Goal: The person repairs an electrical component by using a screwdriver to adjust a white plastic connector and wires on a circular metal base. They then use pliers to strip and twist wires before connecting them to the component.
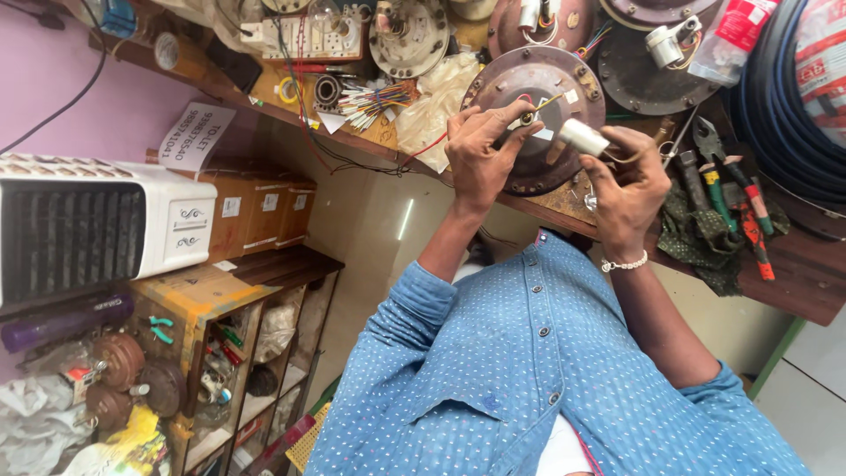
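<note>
**Head view: small capacitor being held up against a rusty fan motor**

Head camera footage looks flipped here, so the nearest thing is the blue dotted button-up shirt (546, 379) filling the bottom of the shot, sleeves rolled to the elbows, probably to keep cloth out of the greasy parts.

A bit further out, the right hand (627, 189), with a white bead bracelet (624, 264) at the wrist, is closed around a small white cylindrical capacitor (583, 137). It's gripped by the lower end, so the body sticks out toward the motor and the leads stay reachable. The left hand (480, 154) is pinched shut on thin coloured wires (536, 107) coming out of the hub, fingertips close together, which looks like the wires are being kept taut and separated. Exactly which lead is being held can't be made out.

Both hands are kept right over the round rust-brown metal fan motor housing (539, 113), lying flat on the worn wooden workbench (793, 273), so the short wires don't have to stretch.

Just beside the right hand, red- and green-handled pliers and cutters (736, 203) are laid on a dark green rag (696, 238), within easy grabbing range. Further back, more round motor plates (410, 35) and a bunch of multicoloured wire ends (379, 99) are piled up. Off to the side, a white air cooler (97, 220) is parked on a wooden shelf unit (211, 300).
</note>
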